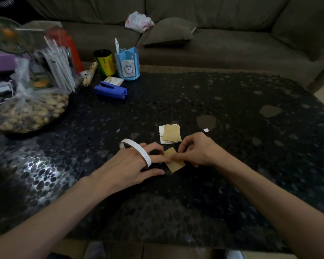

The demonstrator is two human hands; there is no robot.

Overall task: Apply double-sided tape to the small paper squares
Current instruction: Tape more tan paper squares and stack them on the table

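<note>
The small tan paper square [176, 164] lay tilted on the bench [232, 174] right in front of me, between my two hands. I judged the task to be partway along: this one square was in work, and I could not tell whether any tape was stuck to it yet. Just beyond it sat a loose stack of tan and white paper squares [171, 134], touching nothing else; whether those were taped or waiting I could not make out. A tiny white paper scrap [206, 130] lay near the stack, to its right, perhaps a peeled bit of backing.

My left hand [125, 165] was flat and spread, its fingers straight and passed through the white ring-shaped roll of double-sided tape [143, 153], which hung around them like a bangle. One fingertip pressed down on the square's left edge. My right hand [198, 152] had its fingers curled, with thumb and fingertips pinching the square at its upper edge; a tape end may have been under them, but that was hidden.

Further off on the dark pebble-patterned bench stood a blue plastic stapler [110, 90].
</note>
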